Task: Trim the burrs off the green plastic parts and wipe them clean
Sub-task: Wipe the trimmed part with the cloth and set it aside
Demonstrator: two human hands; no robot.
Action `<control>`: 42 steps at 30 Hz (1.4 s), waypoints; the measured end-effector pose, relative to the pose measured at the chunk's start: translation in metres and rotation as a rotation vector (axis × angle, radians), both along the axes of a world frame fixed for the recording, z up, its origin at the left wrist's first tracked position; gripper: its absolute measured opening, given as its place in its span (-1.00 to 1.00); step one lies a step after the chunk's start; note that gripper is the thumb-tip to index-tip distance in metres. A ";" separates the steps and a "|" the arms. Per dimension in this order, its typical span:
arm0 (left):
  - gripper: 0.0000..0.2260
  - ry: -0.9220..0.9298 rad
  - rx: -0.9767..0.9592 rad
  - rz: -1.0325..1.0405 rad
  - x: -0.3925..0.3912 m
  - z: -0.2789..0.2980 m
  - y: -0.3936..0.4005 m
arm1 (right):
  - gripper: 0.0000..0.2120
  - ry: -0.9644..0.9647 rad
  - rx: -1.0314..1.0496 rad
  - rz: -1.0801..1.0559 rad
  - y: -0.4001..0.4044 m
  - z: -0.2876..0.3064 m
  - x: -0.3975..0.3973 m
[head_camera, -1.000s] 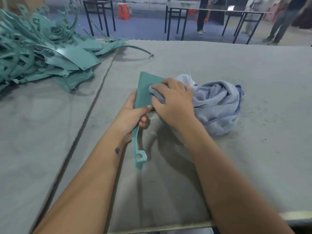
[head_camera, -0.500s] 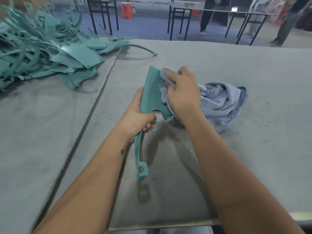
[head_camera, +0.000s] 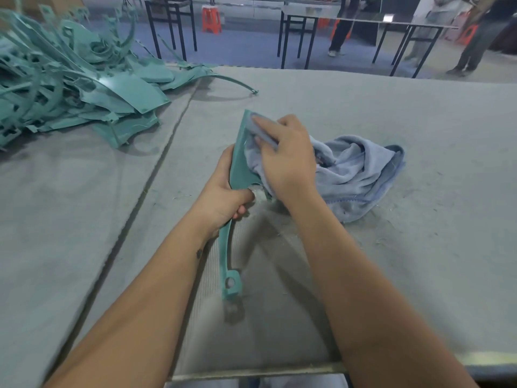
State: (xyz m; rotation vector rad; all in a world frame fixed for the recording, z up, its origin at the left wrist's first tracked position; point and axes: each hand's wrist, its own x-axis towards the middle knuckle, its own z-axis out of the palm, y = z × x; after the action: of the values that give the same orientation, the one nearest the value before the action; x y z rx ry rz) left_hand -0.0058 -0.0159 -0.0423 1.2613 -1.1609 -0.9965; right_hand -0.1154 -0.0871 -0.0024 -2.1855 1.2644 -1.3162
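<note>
Head view: part (head_camera: 240, 166) held upright over table (head_camera: 419, 121), left hand (head_camera: 223, 194) gripping its narrow neck, right hand (head_camera: 285, 155) pinching cloth (head_camera: 361, 172) against blade; likely light, thin, springy, best held at neck.

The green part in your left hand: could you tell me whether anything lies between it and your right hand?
Yes: the blue cloth. The right hand presses a fold of it against the green part, which the left hand grips.
</note>
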 end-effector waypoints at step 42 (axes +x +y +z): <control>-0.41 0.164 0.040 0.125 0.001 0.009 -0.001 | -0.63 0.622 0.275 0.136 -0.003 -0.004 -0.034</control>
State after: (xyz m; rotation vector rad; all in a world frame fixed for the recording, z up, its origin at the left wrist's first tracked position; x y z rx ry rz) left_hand -0.0046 -0.0169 -0.0331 1.2434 -0.9294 -1.0134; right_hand -0.1496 -0.0902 -0.0067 -2.4981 1.3574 -0.3750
